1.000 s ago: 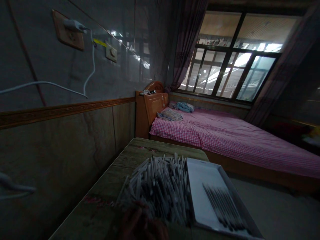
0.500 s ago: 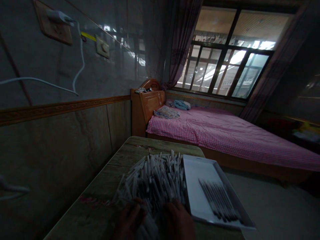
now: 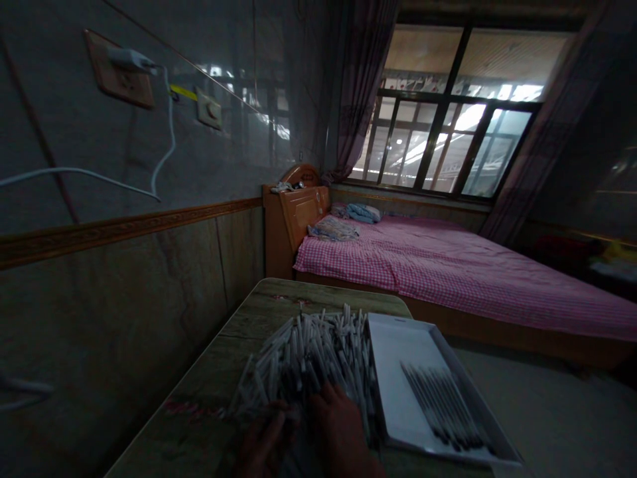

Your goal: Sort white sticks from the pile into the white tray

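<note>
A heap of thin whitish, pen-like tubes (image 3: 318, 348), some with dark parts, lies on the small table. At its near left edge is my left hand (image 3: 263, 438), thumb and fingers drawn together; a pale bit shows by the fingertips, too dark and blurred to name. My right hand (image 3: 341, 425) reaches over the near side of the heap, fingers stretched forward and touching the tubes, their tips partly lost among them. Right of the heap lies a shallow white tray (image 3: 393, 378), holding a slanted row of several slim pen-like sticks (image 3: 445, 405) with dark near ends.
The table (image 3: 209, 378) has a stone-like top and stands beside a tiled wall (image 3: 149, 299). Beyond it is a bed (image 3: 423, 265) with a pink checked cover and wooden headboard (image 3: 293, 212). A charger (image 3: 130, 60) with a white cable hangs from a wall socket.
My right hand has moved forward and slightly left onto the heap. My left hand stays at the near left edge. The whole view has shifted slightly.
</note>
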`<state>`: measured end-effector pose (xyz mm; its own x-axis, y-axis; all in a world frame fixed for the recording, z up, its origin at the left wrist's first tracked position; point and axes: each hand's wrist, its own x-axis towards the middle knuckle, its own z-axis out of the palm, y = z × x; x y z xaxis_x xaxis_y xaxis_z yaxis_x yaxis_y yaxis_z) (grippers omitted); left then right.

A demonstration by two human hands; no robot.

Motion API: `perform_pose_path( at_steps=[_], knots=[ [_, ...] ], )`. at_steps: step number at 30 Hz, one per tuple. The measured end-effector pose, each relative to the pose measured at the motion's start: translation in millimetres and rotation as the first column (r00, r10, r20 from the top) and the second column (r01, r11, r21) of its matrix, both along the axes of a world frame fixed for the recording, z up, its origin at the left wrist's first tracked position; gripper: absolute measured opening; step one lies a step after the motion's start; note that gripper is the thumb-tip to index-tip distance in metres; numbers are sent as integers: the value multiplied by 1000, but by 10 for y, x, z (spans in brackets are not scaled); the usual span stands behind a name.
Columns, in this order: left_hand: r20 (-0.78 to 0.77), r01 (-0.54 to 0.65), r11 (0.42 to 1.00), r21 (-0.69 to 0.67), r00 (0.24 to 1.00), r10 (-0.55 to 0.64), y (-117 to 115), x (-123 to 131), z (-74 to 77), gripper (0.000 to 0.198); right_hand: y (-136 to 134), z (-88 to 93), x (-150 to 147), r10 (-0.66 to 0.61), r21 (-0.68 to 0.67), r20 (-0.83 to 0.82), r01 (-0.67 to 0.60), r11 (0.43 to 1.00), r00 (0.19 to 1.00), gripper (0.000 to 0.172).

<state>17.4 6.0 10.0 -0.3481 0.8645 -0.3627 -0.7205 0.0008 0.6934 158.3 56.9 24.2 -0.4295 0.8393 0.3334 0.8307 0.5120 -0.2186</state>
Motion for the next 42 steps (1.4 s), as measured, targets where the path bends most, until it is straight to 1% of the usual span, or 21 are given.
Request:
perform_pose_path(
  at_steps=[2,3,4,5,6,7,8,9,10,11,12,14,17,21,26,30,33,36,39,42],
  knots=[
    [3,-6,1000,-15,1000,6,10,2,-25,42,-50,-16,63,13,-93,-212,-33,995,977,25],
    [7,-1,999,-33,1000,1,17,-4,-47,42,-77,-38,94,5,-166,-356,-68,984,934,25],
    [10,1,999,-50,1000,-1,25,-12,-71,42,-103,-71,119,-23,-249,-505,-120,961,863,24],
    [13,5,998,-63,1000,-4,31,-20,-94,43,-125,-116,136,-78,-330,-639,-181,926,765,22],
    [15,11,997,-70,1000,-10,36,-26,-112,43,-144,-167,144,-164,-406,-742,-242,881,650,20],
    [13,15,997,-70,1000,-14,38,-30,-121,44,-159,-221,141,-259,-469,-804,-303,829,535,20],
    [7,24,998,-65,1000,-24,37,-31,-122,44,-171,-270,129,-349,-515,-831,-364,776,434,22],
    [-5,38,998,-57,999,-38,33,-31,-114,45,-180,-309,109,-418,-540,-837,-418,730,353,26],
    [-20,69,996,-49,997,-70,26,-29,-97,46,-188,-334,85,-465,-552,-834,-463,693,298,31],
    [-36,98,994,-48,994,-100,18,-28,-75,47,-195,-343,58,-492,-555,-829,-498,666,266,34],
    [-51,123,991,-46,991,-125,9,-28,-50,49,-202,-340,31,-505,-555,-826,-519,650,251,37],
    [-72,154,987,-43,985,-157,-5,-34,-6,51,-219,-305,-19,-511,-552,-826,-529,645,239,41],
    [-99,147,989,-26,984,-149,-11,-52,14,49,-245,-244,-68,-515,-548,-828,-508,664,221,45],
    [-87,149,989,-23,985,-150,4,-55,-22,47,-245,-228,-75,-518,-551,-828,-484,680,215,44],
    [-76,159,987,-24,984,-160,13,-23,-20,42,-211,-303,-33,-478,-526,-847,-500,688,234,39],
    [-92,133,991,-20,987,-135,14,-12,40,45,-196,-406,-19,-428,-465,-881,-531,708,202,36],
    [-119,141,990,-1,983,-140,13,-17,102,45,-200,-427,-34,-399,-433,-898,-539,722,187,31],
    [-125,159,987,0,980,-158,4,-21,144,44,-225,-352,-51,-320,-387,-922,-531,754,217,25],
    [-107,151,988,-20,982,-153,-12,-16,146,47,-255,-263,-50,-234,-358,-927,-505,786,294,23],
    [-92,158,987,-15,983,-159,-28,-11,118,47,-258,-265,-36,-207,-363,-913,-469,805,351,16]
  ],
)
